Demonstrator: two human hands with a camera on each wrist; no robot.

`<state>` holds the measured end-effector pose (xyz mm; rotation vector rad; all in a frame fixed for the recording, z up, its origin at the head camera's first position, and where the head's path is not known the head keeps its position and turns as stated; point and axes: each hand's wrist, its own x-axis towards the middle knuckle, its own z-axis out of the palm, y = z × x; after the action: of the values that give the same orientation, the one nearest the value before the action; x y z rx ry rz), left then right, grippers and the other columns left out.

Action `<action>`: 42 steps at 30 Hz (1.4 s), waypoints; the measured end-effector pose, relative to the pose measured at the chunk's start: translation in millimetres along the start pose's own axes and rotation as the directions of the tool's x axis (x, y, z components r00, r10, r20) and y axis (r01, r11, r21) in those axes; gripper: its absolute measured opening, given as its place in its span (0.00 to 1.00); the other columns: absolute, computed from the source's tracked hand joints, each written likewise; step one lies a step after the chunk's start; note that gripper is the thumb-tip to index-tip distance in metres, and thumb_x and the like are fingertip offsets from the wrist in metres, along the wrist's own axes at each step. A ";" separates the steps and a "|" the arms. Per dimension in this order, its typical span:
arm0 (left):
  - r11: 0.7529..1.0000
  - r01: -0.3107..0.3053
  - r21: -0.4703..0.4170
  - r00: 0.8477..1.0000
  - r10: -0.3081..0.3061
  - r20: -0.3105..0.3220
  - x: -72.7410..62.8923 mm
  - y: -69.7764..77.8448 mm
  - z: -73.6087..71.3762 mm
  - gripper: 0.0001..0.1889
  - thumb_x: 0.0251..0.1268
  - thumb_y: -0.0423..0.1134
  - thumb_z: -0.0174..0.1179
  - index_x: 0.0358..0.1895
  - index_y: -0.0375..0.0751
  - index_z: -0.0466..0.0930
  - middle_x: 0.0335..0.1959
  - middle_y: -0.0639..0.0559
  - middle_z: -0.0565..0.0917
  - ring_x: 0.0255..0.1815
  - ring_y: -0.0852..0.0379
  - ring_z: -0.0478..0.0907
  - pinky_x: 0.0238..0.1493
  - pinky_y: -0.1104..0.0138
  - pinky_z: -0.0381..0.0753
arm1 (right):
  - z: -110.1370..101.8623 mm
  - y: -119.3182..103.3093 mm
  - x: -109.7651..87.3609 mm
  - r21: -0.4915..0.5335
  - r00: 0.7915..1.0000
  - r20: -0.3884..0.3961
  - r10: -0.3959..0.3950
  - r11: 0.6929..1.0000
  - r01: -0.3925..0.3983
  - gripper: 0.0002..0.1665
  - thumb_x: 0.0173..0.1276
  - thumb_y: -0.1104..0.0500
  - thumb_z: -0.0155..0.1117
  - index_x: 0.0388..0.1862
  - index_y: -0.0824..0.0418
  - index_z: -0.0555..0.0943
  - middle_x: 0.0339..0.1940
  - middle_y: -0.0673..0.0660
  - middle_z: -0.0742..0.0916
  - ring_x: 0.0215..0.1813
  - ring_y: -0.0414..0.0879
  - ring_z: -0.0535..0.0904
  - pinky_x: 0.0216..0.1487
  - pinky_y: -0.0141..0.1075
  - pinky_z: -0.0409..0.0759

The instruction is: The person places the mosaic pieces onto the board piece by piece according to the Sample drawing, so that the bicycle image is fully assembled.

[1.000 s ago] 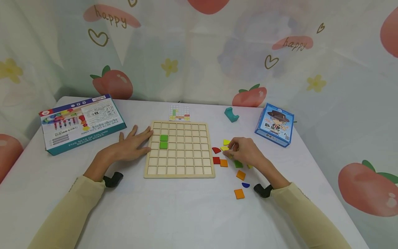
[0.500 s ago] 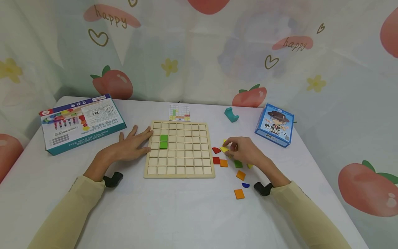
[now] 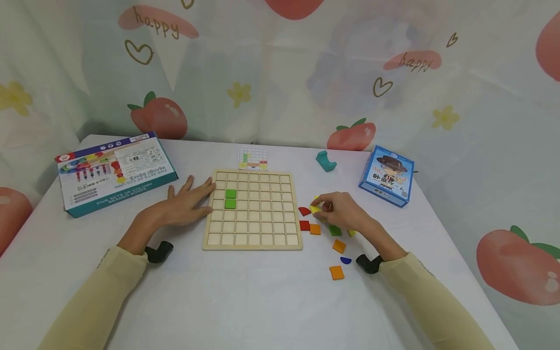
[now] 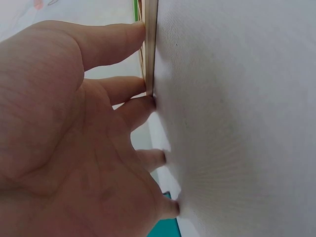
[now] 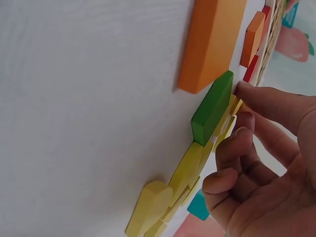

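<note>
A wooden grid board (image 3: 254, 248) lies on the white table with two green square tiles (image 3: 230, 198) in its left part. Along its left edge rests my left hand (image 3: 183, 204), fingers spread and fairly straight; the left wrist view shows thumb and fingertips touching the board's side (image 4: 150, 49). To the right of the board, my right hand (image 3: 343, 211) pinches a yellow tile (image 3: 314, 209) between thumb and index finger, the other fingers curled. Under and beside that hand lie more yellow tiles (image 5: 186, 173) and a green tile (image 3: 335, 231), partly hidden in the head view.
Red tiles (image 3: 304, 225), orange tiles (image 3: 337, 272) and a blue half-round tile (image 3: 345, 260) lie right of the board. Behind it is a pattern card (image 3: 253, 159). A teal arched block (image 3: 325, 161), a blue box (image 3: 387, 175) and a larger flat box (image 3: 115, 175) stand farther back.
My right fingers have closed in on the yellow tile, which has turned and shifted slightly at the fingertips. The left hand and the board have not moved.
</note>
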<state>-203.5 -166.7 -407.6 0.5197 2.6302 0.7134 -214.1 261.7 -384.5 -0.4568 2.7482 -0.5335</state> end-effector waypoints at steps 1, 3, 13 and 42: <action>1.000 -0.002 0.001 1.000 0.002 0.001 0.1 -0.3 -0.1 0.39 0.83 0.48 0.53 0.88 0.44 0.48 0.90 0.41 0.44 0.88 0.25 0.26 0.74 0.19 0.22 | -0.1 -0.2 0.5 0.000 1.000 0.000 -0.001 1.000 0.001 0.19 0.74 0.57 0.72 0.61 0.58 0.87 0.36 0.56 0.84 0.36 0.47 0.76 0.33 0.31 0.75; 1.000 -0.004 0.000 1.000 0.004 0.003 0.9 -0.9 -0.4 0.39 0.83 0.49 0.53 0.88 0.44 0.48 0.90 0.41 0.44 0.88 0.25 0.25 0.74 0.19 0.22 | -0.7 -1.3 1.3 0.001 1.000 -0.002 0.004 1.000 -0.004 0.19 0.74 0.56 0.72 0.60 0.58 0.87 0.36 0.56 0.84 0.36 0.47 0.76 0.33 0.32 0.75; 1.000 0.006 -0.005 1.000 -0.006 0.015 3.3 -3.8 0.8 0.39 0.83 0.48 0.54 0.88 0.46 0.48 0.90 0.42 0.43 0.88 0.26 0.24 0.74 0.20 0.20 | -1.8 -8.2 3.9 0.000 0.999 -0.023 0.038 0.999 -0.038 0.19 0.74 0.56 0.71 0.60 0.61 0.86 0.36 0.56 0.83 0.38 0.48 0.76 0.35 0.33 0.76; 1.000 -0.002 0.000 1.000 0.002 0.009 2.4 -2.5 0.7 0.39 0.83 0.48 0.54 0.88 0.45 0.48 0.90 0.41 0.44 0.88 0.25 0.25 0.74 0.19 0.22 | 7.7 -63.7 28.2 -0.011 0.990 -0.117 -0.075 0.997 0.074 0.16 0.74 0.56 0.72 0.54 0.62 0.87 0.30 0.55 0.85 0.29 0.45 0.74 0.28 0.31 0.70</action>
<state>-205.8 -167.4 -410.1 0.5238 2.6223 0.7095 -221.1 193.0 -372.1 -0.5483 2.8547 -0.5872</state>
